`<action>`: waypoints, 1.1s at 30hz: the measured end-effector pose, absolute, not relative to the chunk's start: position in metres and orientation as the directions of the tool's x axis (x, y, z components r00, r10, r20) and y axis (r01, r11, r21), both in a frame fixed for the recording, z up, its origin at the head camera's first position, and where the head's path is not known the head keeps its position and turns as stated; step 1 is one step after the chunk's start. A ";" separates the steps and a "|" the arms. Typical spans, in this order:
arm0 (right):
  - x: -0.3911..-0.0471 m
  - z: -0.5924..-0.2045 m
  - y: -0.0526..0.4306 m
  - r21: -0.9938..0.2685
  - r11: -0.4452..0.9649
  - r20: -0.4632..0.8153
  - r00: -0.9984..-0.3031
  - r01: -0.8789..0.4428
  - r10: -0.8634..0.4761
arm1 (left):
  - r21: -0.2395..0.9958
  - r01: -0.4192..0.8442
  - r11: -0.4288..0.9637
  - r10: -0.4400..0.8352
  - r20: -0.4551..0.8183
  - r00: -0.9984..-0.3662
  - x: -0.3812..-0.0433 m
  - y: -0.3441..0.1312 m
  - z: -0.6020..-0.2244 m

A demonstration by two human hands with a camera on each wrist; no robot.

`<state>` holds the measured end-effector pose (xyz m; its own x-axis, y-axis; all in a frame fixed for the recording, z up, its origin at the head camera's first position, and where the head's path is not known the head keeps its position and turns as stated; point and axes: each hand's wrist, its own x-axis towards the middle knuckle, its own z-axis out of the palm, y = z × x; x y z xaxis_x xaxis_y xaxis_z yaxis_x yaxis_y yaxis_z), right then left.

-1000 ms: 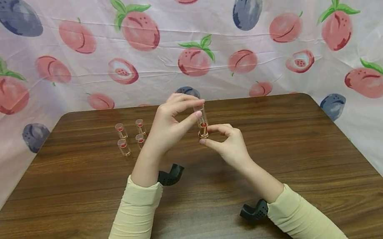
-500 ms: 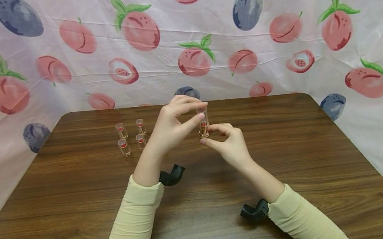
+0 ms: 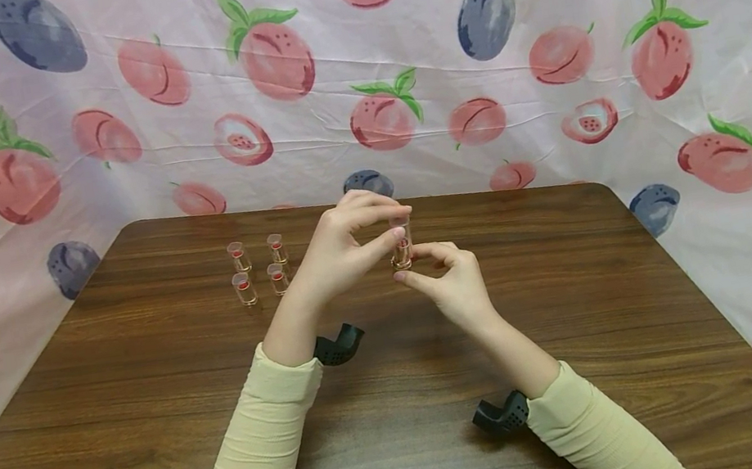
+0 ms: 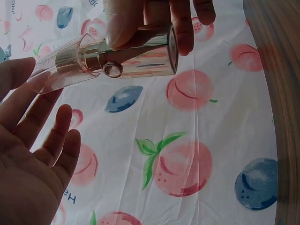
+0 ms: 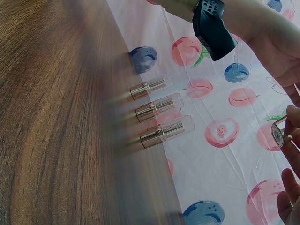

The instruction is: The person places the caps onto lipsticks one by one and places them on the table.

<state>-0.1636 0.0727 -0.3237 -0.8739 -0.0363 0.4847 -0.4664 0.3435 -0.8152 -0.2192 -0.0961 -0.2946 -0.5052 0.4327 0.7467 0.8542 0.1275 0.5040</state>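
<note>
A lipstick with a gold base (image 3: 401,258) and a clear cap (image 4: 42,82) is held upright over the table between my hands. My left hand (image 3: 344,244) pinches the upper end of the cap between thumb and fingers. Below it, my right hand (image 3: 457,283) pinches the gold base, thumb low and index finger at its side. In the left wrist view the cap encloses the gold inner tube, its rim short of the collar (image 4: 112,69). A red tip shows through the clear plastic in the head view. Only the end of the base (image 5: 277,134) shows in the right wrist view.
Several capped lipsticks (image 3: 245,289) stand grouped on the wooden table (image 3: 156,437), left of my left forearm. Dark wrist camera mounts (image 3: 339,345) stick out beside both cuffs. A peach-print cloth (image 3: 431,26) hangs behind the table and along its sides.
My left hand has moved slightly down and to the right, bringing the clear cap lower over the base. The right hand has barely moved. The standing lipsticks remain in place.
</note>
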 end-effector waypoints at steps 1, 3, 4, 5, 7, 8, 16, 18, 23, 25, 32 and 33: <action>-0.164 -0.324 0.073 -0.814 0.342 0.488 -0.872 -0.469 -0.035 | 0.503 0.855 0.127 0.435 0.747 -0.503 -0.219 -0.096 -0.295; -0.164 -0.324 0.073 -0.813 0.338 0.494 -0.869 -0.474 -0.033 | 0.505 0.854 0.126 0.441 0.742 -0.505 -0.218 -0.096 -0.295; -0.164 -0.324 0.073 -0.813 0.334 0.496 -0.868 -0.477 -0.033 | 0.507 0.853 0.126 0.445 0.739 -0.505 -0.218 -0.095 -0.295; -0.164 -0.324 0.074 -0.813 0.332 0.497 -0.867 -0.479 -0.033 | 0.507 0.852 0.127 0.449 0.737 -0.505 -0.218 -0.095 -0.295; -0.164 -0.324 0.074 -0.815 0.327 0.496 -0.868 -0.478 -0.033 | 0.508 0.852 0.128 0.457 0.732 -0.505 -0.218 -0.095 -0.295; -0.164 -0.324 0.075 -0.815 0.327 0.495 -0.868 -0.478 -0.034 | 0.507 0.852 0.130 0.461 0.730 -0.505 -0.218 -0.095 -0.295; -0.169 -0.326 0.078 -0.812 0.328 0.498 -0.866 -0.482 -0.041 | 0.492 0.860 0.137 0.486 0.723 -0.491 -0.219 -0.095 -0.296; -0.175 -0.334 0.081 -0.811 0.327 0.501 -0.865 -0.485 -0.041 | 0.492 0.860 0.136 0.492 0.720 -0.490 -0.219 -0.095 -0.296; -0.190 -0.352 0.087 -0.808 0.318 0.512 -0.858 -0.496 -0.036 | 0.507 0.853 0.123 0.501 0.710 -0.494 -0.221 -0.095 -0.298; -0.191 -0.353 0.088 -0.803 0.319 0.523 -0.852 -0.504 -0.030 | 0.516 0.849 0.113 0.502 0.708 -0.497 -0.222 -0.094 -0.299; -0.181 -0.341 0.085 -0.800 0.332 0.531 -0.848 -0.500 0.001 | 0.524 0.845 0.110 0.505 0.703 -0.501 -0.224 -0.093 -0.302; -0.176 -0.337 0.083 -0.803 0.329 0.527 -0.850 -0.497 0.003 | 0.524 0.844 0.111 0.505 0.702 -0.502 -0.225 -0.093 -0.303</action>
